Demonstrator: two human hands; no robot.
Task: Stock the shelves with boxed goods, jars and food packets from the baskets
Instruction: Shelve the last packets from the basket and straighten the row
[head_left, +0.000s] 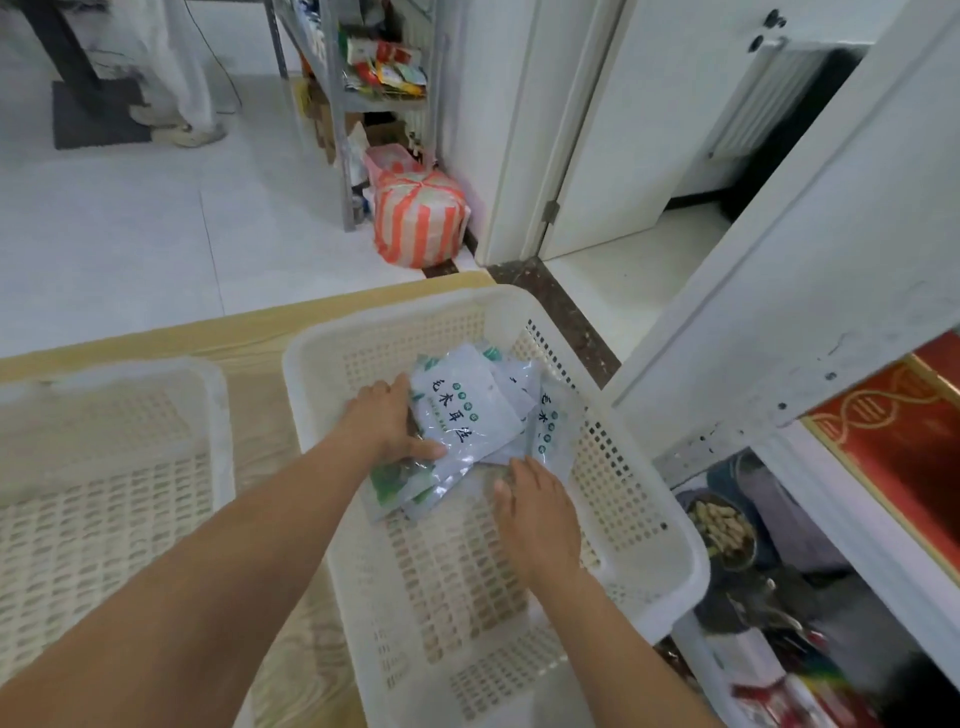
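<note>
Two hands are in the basket at frame centre. The left hand (392, 421) grips the left edge of a small stack of packets (467, 410), thumb on top and fingers curled under. The right hand (537, 514) lies flat with fingers straight, its tips at the lower edge of the stack; I cannot tell whether they touch.

The packets are white with green print. They sit in the far half of the basket (691, 545), and the near half shows only bare grid floor. A second basket (218, 415) at left shows only bare grid floor in the part in view. Both stand on the wooden table (260, 332).

The white shelf (779, 322) at right already holds goods, including a red box (904, 447) and a tub of pale nuts (722, 530).

Judgement: stocking is nearly done. This handful of packets looks like the last load to lift and shelve.
</note>
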